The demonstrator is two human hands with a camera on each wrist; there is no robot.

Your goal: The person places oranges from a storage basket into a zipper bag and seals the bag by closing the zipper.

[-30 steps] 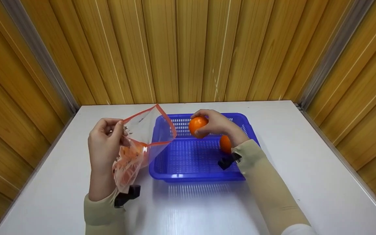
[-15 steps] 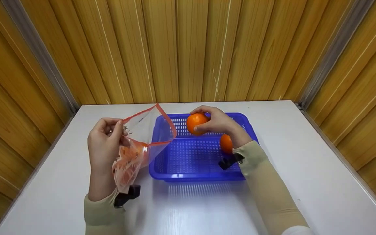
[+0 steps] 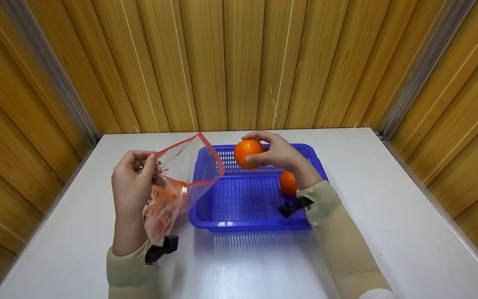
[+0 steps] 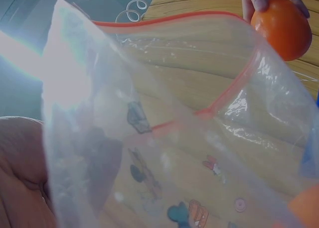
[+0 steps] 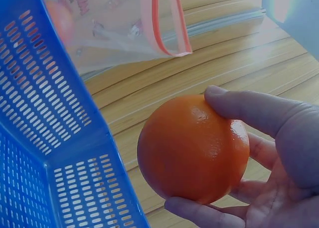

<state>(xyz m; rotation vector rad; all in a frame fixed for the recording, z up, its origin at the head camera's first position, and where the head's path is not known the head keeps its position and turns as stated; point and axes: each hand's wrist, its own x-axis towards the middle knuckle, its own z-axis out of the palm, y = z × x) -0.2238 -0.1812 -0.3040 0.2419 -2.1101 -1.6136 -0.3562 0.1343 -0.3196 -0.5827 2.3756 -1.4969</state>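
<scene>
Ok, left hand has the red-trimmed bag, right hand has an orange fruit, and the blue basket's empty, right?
Not empty: a second orange fruit lies in the blue basket, per the head view. The left hand does hold the bag, the right hand an orange fruit.

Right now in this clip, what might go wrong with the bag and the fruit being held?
The left hand pinches the bag at only one side of its mouth, so the opening could sag or fold. The orange fruit might catch on the unsupported red rim. Its skin looks glossy, so it could slip from the right hand.
</scene>
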